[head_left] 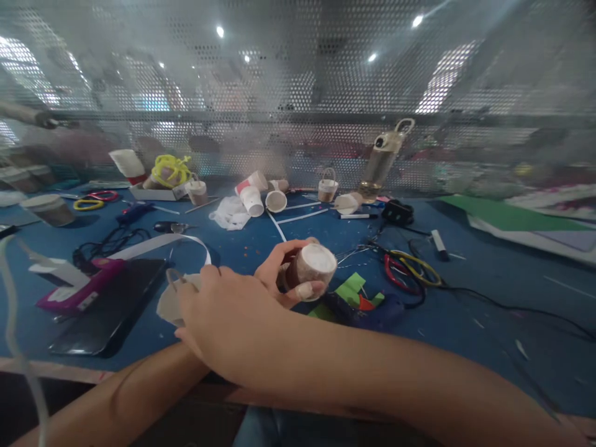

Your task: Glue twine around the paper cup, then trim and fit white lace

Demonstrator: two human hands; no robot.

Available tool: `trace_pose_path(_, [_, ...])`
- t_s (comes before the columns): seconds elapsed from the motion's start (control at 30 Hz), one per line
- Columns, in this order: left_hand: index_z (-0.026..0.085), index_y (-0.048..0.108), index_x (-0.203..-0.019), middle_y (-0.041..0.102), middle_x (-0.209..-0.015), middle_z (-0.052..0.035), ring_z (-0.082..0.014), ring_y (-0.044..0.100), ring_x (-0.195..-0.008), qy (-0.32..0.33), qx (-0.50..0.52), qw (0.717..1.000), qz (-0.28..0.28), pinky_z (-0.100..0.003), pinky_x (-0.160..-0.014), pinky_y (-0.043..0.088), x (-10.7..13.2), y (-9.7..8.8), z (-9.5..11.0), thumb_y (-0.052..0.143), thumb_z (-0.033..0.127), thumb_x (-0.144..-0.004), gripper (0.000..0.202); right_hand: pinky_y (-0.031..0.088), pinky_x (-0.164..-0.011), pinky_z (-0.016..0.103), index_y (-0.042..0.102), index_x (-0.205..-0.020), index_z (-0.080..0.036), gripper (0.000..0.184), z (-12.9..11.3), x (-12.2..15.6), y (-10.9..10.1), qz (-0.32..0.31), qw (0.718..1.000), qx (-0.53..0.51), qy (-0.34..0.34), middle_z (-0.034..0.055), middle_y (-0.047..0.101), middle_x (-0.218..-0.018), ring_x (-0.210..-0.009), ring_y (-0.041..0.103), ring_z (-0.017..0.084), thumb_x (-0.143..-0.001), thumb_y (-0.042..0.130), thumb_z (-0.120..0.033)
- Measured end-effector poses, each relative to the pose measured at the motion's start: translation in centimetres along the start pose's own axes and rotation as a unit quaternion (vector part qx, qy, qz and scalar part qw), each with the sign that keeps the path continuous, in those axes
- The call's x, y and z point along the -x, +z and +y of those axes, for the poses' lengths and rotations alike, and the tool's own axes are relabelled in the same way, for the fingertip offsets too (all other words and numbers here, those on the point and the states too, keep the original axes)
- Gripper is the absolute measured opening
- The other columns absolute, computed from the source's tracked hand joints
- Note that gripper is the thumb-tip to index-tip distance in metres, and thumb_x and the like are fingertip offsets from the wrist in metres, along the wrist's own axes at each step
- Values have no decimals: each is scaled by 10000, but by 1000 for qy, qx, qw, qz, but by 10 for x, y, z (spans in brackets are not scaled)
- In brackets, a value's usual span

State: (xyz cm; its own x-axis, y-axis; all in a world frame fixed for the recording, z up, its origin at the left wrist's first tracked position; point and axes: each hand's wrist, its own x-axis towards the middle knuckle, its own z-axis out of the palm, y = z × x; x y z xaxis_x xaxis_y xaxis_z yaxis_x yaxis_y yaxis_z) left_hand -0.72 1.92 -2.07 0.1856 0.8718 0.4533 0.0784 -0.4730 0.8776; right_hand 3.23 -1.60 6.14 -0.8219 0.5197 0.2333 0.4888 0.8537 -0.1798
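Note:
My forearms cross, the right one lying over the left. My left hand (279, 273) reaches out to the centre and grips a brown-wrapped paper cup (317, 264), its round white end facing up toward me. My right hand (223, 304) is on the left side, closed at a pale paper cup (171, 303) with a thin loop handle. Its fingertips are partly hidden behind the back of the hand. Close to the left hand lie green paper scraps (350, 287) and a dark blue glue gun (382, 310).
A black tablet (112, 310) with a purple device (84, 287) on it lies at left. Several paper cups (275, 201) and a bottle (379, 161) stand or lie by the mesh screen. Scissors (414, 270), cables and green sheets (503, 214) occupy the right.

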Motion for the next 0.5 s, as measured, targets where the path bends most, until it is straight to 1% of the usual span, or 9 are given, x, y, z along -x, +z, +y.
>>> trace_pose_path(0.03, [248,543,-1305,664,-1298,-119,-304,648,-1177,1,3,1000,-1,-452,-980,533,-1,0,-1,791,362,-785,587,564,-681,341,695,-994,-163,120,-2,-6,4,-17,999,-21,31,125,689,-1046,-888,678,234,-886,698,-217])
trace_pose_path(0.07, [249,538,-1308,659,-1306,-119,-299,649,-1176,3,6,1000,-3,-450,-984,531,-2,0,-1,791,370,-783,595,567,-679,346,702,-985,-166,144,-3,-11,8,-21,998,-31,43,122,691,-1046,-891,685,241,-886,710,-270])
trace_pose_path(0.13, [249,528,-1313,650,-1323,-122,-297,641,-1186,10,5,1000,-6,-454,-1003,517,-3,1,-2,795,384,-778,612,570,-686,372,716,-982,-170,250,-3,-17,11,-40,997,-42,58,112,703,-1013,-888,694,264,-864,736,-390])
trace_pose_path(0.2, [243,520,-1313,644,-1330,-130,-300,637,-1185,16,-1,1000,-11,-463,-1013,506,-4,0,-4,794,396,-774,624,570,-702,398,731,-969,-172,328,-3,-18,9,-68,995,-46,60,102,716,-973,-882,697,286,-840,741,-473])
trace_pose_path(0.27, [234,517,-1310,648,-1317,-137,-301,648,-1154,23,-11,999,-19,-468,-995,510,-5,0,-7,787,401,-774,623,567,-719,414,747,-935,-166,346,-4,-15,6,-98,992,-47,70,110,718,-978,-897,694,299,-830,730,-496])
trace_pose_path(0.3, [232,517,-1308,652,-1308,-138,-303,653,-1140,26,-18,999,-24,-469,-983,515,-5,0,-8,782,402,-773,621,566,-730,418,753,-932,-160,335,-4,-12,4,-104,991,-43,77,120,710,-1007,-916,689,300,-844,709,-480])
trace_pose_path(0.37, [232,524,-1300,656,-1296,-137,-309,657,-1128,34,-33,998,-35,-473,-964,523,-5,0,-9,778,408,-767,617,561,-748,419,766,-932,-160,268,-6,-7,4,-99,990,-30,93,129,679,-1061,-952,678,290,-884,655,-400])
trace_pose_path(0.43, [238,530,-1299,658,-1293,-134,-316,656,-1130,39,-53,997,-40,-486,-961,525,-4,1,-8,778,415,-766,614,558,-752,421,773,-922,-172,247,-6,-1,8,-79,993,-18,82,124,652,-1078,-956,664,275,-915,606,-353])
trace_pose_path(0.5, [247,536,-1305,657,-1298,-129,-324,653,-1138,42,-75,996,-40,-509,-977,515,-2,2,-5,783,419,-767,616,559,-735,421,770,-873,-185,316,-4,5,16,-40,998,-10,49,116,650,-1070,-937,649,267,-938,576,-426])
